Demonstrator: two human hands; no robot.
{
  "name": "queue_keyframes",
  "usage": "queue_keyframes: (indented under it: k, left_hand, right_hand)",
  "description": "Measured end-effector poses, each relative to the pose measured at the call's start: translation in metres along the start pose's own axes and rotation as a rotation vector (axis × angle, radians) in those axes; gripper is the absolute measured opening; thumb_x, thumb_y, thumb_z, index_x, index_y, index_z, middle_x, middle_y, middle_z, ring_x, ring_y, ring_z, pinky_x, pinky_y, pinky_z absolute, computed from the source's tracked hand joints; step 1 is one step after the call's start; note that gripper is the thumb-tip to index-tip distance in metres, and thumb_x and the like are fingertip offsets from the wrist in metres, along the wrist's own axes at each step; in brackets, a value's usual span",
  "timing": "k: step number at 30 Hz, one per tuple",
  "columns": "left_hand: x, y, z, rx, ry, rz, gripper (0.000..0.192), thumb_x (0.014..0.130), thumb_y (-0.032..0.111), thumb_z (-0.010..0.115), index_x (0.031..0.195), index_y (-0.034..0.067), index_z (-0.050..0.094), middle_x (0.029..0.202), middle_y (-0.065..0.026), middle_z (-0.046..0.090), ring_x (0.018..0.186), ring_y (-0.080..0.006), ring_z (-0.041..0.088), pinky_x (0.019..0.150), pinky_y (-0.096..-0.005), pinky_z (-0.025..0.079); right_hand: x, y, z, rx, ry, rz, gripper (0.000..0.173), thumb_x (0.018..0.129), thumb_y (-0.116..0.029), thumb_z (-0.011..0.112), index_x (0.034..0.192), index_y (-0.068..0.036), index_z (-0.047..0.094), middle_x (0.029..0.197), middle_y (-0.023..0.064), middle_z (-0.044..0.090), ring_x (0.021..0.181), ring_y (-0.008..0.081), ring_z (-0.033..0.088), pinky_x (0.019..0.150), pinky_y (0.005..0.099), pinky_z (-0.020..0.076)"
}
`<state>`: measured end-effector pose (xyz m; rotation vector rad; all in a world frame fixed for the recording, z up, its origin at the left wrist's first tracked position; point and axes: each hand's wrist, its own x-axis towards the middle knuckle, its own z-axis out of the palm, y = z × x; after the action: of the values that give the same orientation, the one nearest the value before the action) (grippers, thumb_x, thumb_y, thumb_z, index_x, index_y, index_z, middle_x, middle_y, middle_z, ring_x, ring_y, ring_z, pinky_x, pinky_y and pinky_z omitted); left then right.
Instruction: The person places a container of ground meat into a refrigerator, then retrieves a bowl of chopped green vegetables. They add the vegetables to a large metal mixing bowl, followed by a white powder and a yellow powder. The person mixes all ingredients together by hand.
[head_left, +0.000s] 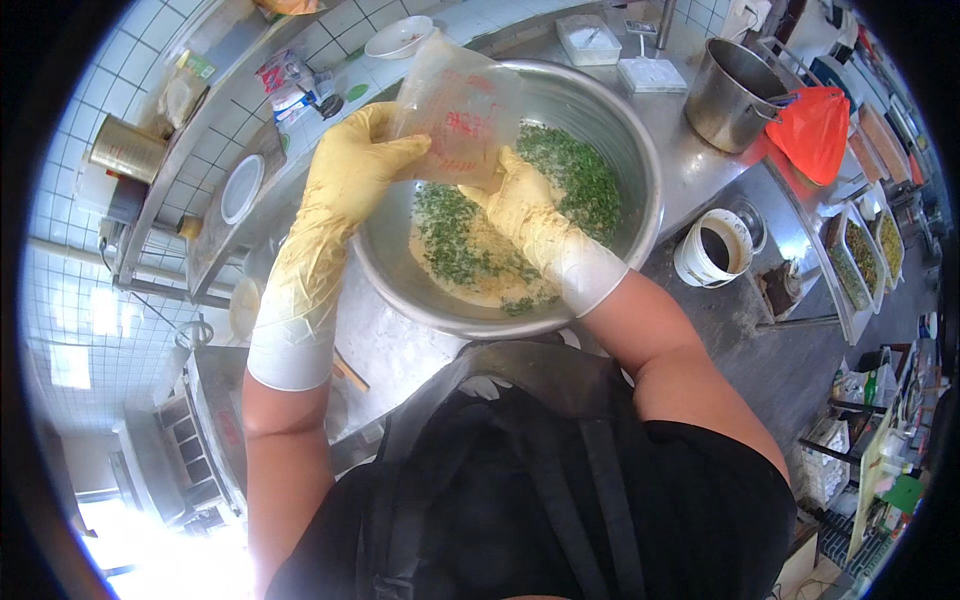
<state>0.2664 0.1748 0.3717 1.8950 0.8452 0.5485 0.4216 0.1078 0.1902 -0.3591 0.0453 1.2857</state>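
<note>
Both my hands wear pale yellow gloves with white cuffs. A translucent plastic bag with red printing hangs over a wide metal basin. My left hand grips the bag's left side, thumb across its front. At the bag's lower right corner, my right hand pinches the plastic between thumb and fingers. Inside the basin lie chopped green herbs spread over a pale yellowish mixture. The bag and my right hand hide part of the mixture.
Right of the basin stand a deep metal pot, a red plastic bag and a white bucket of dark liquid. A kitchen scale and a white tub stand behind. Farther right are containers of chopped food. Shelving runs along the left.
</note>
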Motion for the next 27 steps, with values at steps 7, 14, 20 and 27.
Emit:
queue_keyframes:
  k: [7,14,20,27]
  left_hand:
    - [0.015,-0.006,-0.006,0.048,-0.109,-0.128,0.044,0.092,0.016,0.080,0.127,-0.005,0.066,0.109,-0.0097,0.074,0.094,-0.0153,0.071,0.085,-0.0292,0.058]
    - [0.016,0.010,0.010,0.498,0.213,-0.085,0.017,0.095,0.018,0.075,0.097,0.002,0.069,0.081,-0.0040,0.073,0.065,-0.0125,0.065,0.064,-0.0298,0.053]
    - [0.025,0.006,0.022,0.164,0.190,0.011,0.016,0.096,0.019,0.075,0.092,0.005,0.067,0.075,0.0014,0.067,0.060,-0.0079,0.056,0.057,-0.0265,0.045]
    - [0.042,-0.006,0.017,0.067,0.157,-0.004,0.014,0.097,0.019,0.074,0.092,0.007,0.070,0.078,0.0024,0.067,0.070,-0.0054,0.055,0.062,-0.0252,0.045]
  right_hand:
    - [0.006,-0.013,-0.011,0.022,0.026,-0.004,0.042,0.114,-0.033,0.043,0.145,-0.006,0.049,0.144,0.0177,0.055,0.134,0.0345,0.055,0.114,0.0578,0.0475]
    - [0.016,-0.021,-0.019,0.092,-0.008,-0.018,0.041,0.113,-0.031,0.044,0.144,-0.005,0.049,0.143,0.0168,0.056,0.131,0.0341,0.058,0.110,0.0551,0.0526]
    - [0.027,-0.027,-0.026,0.087,0.013,-0.032,0.040,0.113,-0.030,0.043,0.142,-0.004,0.051,0.139,0.0174,0.060,0.127,0.0342,0.062,0.105,0.0562,0.0556]
    - [0.031,-0.034,-0.030,0.104,-0.014,0.001,0.037,0.112,-0.028,0.049,0.141,-0.006,0.053,0.136,0.0160,0.062,0.125,0.0330,0.063,0.102,0.0558,0.0567]
